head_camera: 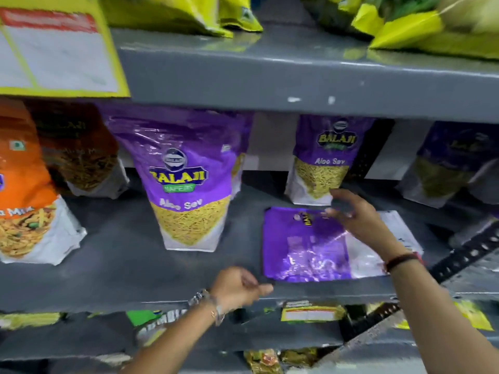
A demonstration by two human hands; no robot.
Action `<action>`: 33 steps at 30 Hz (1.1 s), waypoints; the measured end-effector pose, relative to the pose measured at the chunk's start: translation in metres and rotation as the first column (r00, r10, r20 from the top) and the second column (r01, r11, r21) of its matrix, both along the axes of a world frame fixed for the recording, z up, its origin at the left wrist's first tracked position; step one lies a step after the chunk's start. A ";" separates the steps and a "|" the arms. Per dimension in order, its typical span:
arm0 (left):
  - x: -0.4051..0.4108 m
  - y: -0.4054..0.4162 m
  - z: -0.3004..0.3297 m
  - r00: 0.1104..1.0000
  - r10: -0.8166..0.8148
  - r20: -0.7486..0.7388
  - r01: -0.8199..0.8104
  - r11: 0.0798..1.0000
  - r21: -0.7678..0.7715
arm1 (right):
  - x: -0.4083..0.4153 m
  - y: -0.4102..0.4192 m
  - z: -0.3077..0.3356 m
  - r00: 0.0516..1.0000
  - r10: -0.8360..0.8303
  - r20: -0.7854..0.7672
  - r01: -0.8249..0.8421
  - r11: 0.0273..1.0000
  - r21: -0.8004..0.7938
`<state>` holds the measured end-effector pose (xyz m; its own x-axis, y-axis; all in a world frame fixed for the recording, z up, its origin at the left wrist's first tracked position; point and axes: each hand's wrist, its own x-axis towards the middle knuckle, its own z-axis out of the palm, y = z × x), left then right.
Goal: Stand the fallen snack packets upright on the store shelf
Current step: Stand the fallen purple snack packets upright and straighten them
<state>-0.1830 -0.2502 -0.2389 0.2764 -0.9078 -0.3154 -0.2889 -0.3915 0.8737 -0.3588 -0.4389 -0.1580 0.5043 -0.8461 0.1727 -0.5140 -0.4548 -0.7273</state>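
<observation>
Standing: two purple packets (pixel 189 179) (pixel 324 157). Fallen: one purple packet (pixel 305 247), flat on the shelf (pixel 135 252) between them. Your right hand (pixel 359 220) hovers spread above it, your left hand (pixel 237 288) curled, both empty.

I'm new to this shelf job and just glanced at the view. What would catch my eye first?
A purple packet lies flat on the grey shelf, right of centre, while a bigger purple packet stands upright to its left. The right hand hovers open over the flat one, and the left hand is at the shelf's front edge, holding nothing. An orange packet stands at far left.
</observation>
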 end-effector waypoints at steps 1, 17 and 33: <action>-0.014 -0.008 -0.002 0.991 -0.052 -0.125 0.066 0.992 0.108 | -0.019 -0.014 0.002 0.998 0.021 -0.062 -0.019 0.999 0.033; -0.152 -0.088 0.009 0.332 0.477 -0.814 -0.628 0.756 0.186 | -0.085 -0.093 0.009 0.834 0.246 -0.495 0.020 0.882 0.471; -0.078 -0.117 0.106 0.921 0.118 -0.373 -0.328 0.751 -0.573 | -0.070 -0.018 -0.063 0.920 -0.071 0.385 -0.123 0.881 0.457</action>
<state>-0.2614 -0.3677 -0.1326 0.4850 -0.8544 0.1867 0.0481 0.2392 0.9698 -0.4290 -0.4569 -0.2215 0.5038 -0.8622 -0.0536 -0.1463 -0.0241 -0.9889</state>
